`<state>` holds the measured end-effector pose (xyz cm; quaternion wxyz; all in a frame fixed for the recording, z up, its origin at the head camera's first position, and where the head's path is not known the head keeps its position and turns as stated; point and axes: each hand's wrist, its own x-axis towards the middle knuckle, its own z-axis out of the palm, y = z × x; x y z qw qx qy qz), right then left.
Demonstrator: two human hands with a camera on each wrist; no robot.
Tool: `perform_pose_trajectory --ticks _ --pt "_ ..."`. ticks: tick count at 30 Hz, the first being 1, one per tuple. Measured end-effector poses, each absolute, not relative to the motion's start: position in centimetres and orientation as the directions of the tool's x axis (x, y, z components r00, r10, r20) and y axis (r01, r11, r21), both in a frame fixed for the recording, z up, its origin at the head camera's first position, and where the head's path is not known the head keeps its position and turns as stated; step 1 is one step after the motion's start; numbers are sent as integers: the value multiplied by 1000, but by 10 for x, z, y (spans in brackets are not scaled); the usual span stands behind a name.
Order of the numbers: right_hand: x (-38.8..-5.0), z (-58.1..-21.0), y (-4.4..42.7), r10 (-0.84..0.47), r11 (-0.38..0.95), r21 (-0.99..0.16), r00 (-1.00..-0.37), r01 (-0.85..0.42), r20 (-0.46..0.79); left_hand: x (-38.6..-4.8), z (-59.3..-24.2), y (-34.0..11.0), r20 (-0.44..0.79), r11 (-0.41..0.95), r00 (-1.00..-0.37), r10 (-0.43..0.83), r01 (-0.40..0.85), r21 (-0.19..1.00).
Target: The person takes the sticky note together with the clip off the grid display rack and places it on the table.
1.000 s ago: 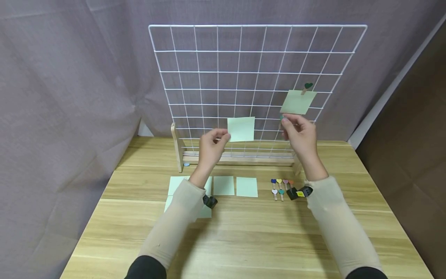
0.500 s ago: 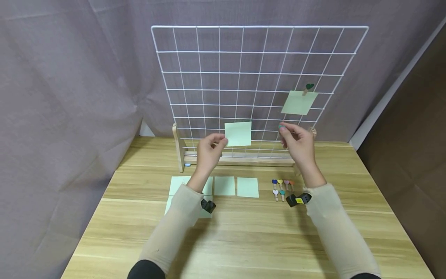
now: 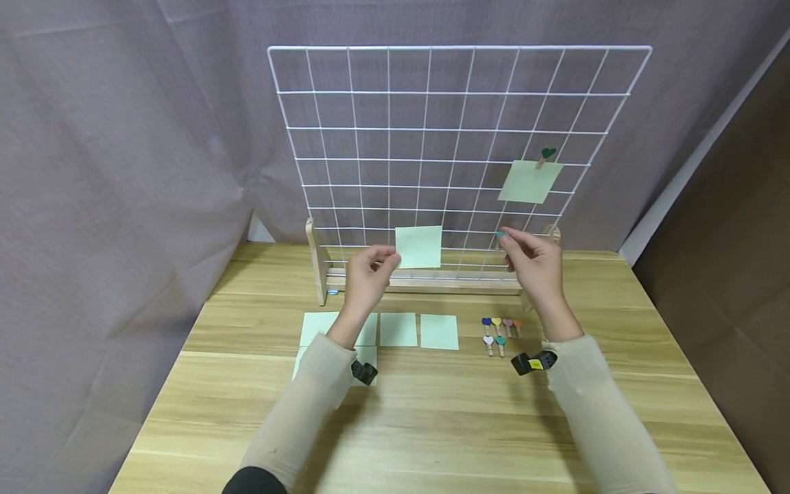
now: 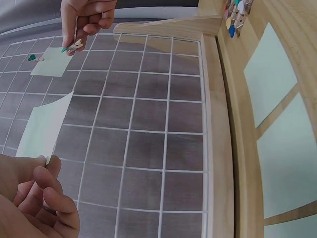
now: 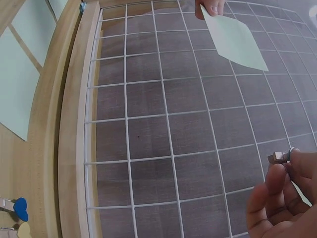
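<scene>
My left hand (image 3: pixel 365 278) pinches a pale green square paper note (image 3: pixel 418 247) at its lower left corner. The note is held up in front of the white wire grid (image 3: pixel 407 128). To the right, my right hand (image 3: pixel 540 271) pinches a small wooden clothespin (image 5: pixel 280 157) with a green top, between thumb and fingertips. In the left wrist view the clothespin (image 4: pixel 75 46) points toward the grid and its jaws look slightly apart. Higher on the grid, another green note (image 3: pixel 529 184) hangs from a clothespin with a dark green heart (image 3: pixel 548 153).
The grid stands in a wooden base (image 3: pixel 426 283) on the wooden table (image 3: pixel 469 425). Several green notes (image 3: pixel 439 332) lie in front, some partly behind my left arm. Several heart clothespins (image 3: pixel 496 322) lie at the right. A grey curtain (image 3: pixel 154 151) hangs behind.
My left hand has lowered the note and shifted it slightly left, away from the hanging note. My right hand has also come down, still pinching the clothespin.
</scene>
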<state>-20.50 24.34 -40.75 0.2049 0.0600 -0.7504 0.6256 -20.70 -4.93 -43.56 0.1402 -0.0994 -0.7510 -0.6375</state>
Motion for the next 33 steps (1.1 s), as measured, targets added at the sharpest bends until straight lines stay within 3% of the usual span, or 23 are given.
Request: perform_pose_trajectory --ticks 33 --pt "-184 -432 254 253 80 -973 -940 -217 231 -187 -461 -61 265 179 -962 -72 249 952"
